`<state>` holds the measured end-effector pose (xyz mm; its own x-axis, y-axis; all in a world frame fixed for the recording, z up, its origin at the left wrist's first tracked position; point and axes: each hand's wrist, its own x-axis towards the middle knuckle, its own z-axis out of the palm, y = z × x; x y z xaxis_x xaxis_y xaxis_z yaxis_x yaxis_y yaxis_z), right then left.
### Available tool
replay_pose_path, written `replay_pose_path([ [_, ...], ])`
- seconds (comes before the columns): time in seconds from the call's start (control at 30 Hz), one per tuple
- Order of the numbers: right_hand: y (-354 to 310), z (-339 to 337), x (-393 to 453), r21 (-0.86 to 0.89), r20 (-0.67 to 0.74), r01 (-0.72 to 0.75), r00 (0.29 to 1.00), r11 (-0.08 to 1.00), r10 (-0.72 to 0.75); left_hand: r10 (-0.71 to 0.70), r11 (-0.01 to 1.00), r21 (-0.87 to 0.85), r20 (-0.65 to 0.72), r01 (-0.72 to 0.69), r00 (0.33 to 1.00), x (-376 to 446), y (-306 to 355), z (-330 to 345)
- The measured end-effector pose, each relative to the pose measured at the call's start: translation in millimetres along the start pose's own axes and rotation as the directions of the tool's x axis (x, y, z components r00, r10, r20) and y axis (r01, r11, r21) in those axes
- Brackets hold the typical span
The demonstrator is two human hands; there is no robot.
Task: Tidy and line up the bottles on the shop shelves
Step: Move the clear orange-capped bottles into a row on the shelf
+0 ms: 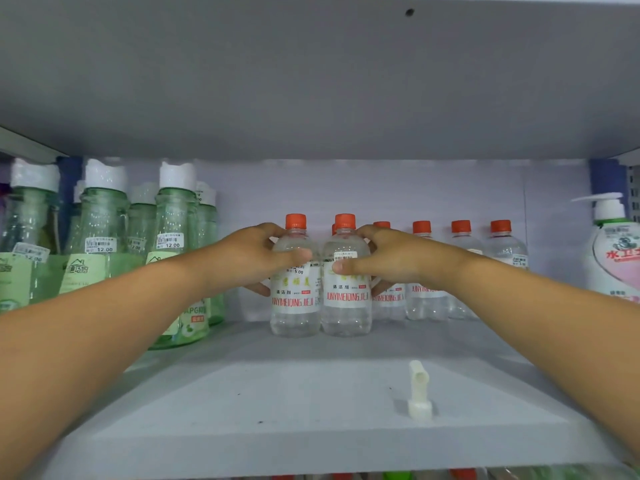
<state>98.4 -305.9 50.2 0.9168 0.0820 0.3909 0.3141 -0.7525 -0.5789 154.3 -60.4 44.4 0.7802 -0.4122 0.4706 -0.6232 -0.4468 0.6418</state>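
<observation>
From the head view, both arms reach into a grey shelf (311,427) toward a row of small clear bottles with orange caps standing upright toward the far side. The left hand (249,258) wraps the left front bottle (296,306), thumb across the label on the near face and fingers curled round its left and far side. The right hand (394,258) grips the right front bottle (346,306) the same way, thumb pressed on the label and fingers curled over the shoulder and far side. These two bottles stand side by side, touching or nearly so, a little nearer than the rest. To their right, four more orange-capped bottles (460,271) stand in a line farther back, partly hidden by the right forearm. On the left of the shelf stands a cluster of tall green bottles with white caps (173,216), carrying price stickers. At the far right edge stands a white pump bottle (613,251). A small white plastic piece (419,389) lies on the near part of the shelf.
</observation>
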Motion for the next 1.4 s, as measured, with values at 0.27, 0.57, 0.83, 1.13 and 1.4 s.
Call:
replay_pose_path([
  [0.27, 1.7, 5.1, -8.9, 0.026, 0.046, -0.048, 0.998, 0.999, 0.047, -0.16, 0.982, -0.079, 0.151, 0.173, 0.975, -7.9, -10.8, 3.4],
  [0.57, 1.3, 5.4, -10.2, 0.052, -0.007, -0.071, 0.997, 0.996, 0.071, -0.183, 0.979, -0.072, 0.071, 0.188, 0.981, -12.9, -5.9, 1.9],
  [0.83, 2.3, 10.7, -9.1, 0.109, -0.09, -0.081, 0.992, 0.991, 0.091, -0.137, 0.979, -0.154, -0.001, 0.135, 0.991, -11.7, -5.6, 6.0],
  [1.13, 1.1, 12.6, -8.6, 0.096, -0.107, -0.082, 0.99, 0.992, 0.093, -0.141, 0.98, -0.145, -0.018, 0.137, 0.99, -15.0, 3.7, 8.5],
  [1.4, -6.4, -15.7, -44.7, -0.049, -0.205, -0.148, 0.97, 0.988, 0.135, -0.176, 0.984, -0.052, -0.145, 0.17, 0.974, -24.9, 21.4, 9.3],
])
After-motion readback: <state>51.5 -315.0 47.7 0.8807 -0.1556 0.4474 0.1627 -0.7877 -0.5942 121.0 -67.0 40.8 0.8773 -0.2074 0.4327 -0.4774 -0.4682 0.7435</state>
